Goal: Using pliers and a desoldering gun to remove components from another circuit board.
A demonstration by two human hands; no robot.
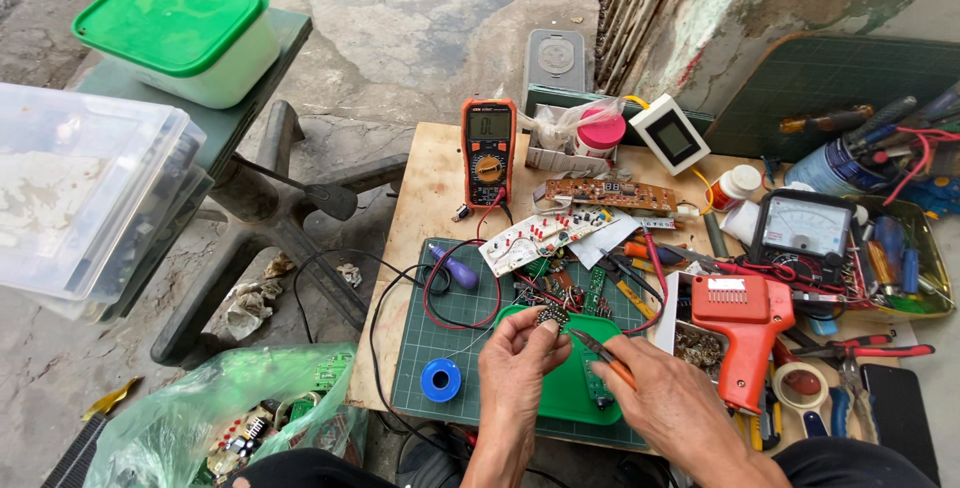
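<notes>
My left hand (518, 366) pinches a small dark electronic part (551, 317) between thumb and fingers, held above a green tray (556, 393). My right hand (668, 395) grips orange-handled pliers (603, 354), their tips pointing left toward the part. Both hands hover over a green cutting mat (450, 333) on a small wooden table (425, 178). A blue solder spool (440, 380) lies on the mat to the left of my left hand. Circuit boards (535, 236) and red and black wires lie just beyond the hands.
An orange multimeter (488, 148) stands at the table's back, an analog meter (804, 228) at right. An orange soldering gun (745, 328) lies right of my hand among tools and tape. A chair with a green-lidded box (180, 33) stands left; a green bag of boards (250, 418) lies below.
</notes>
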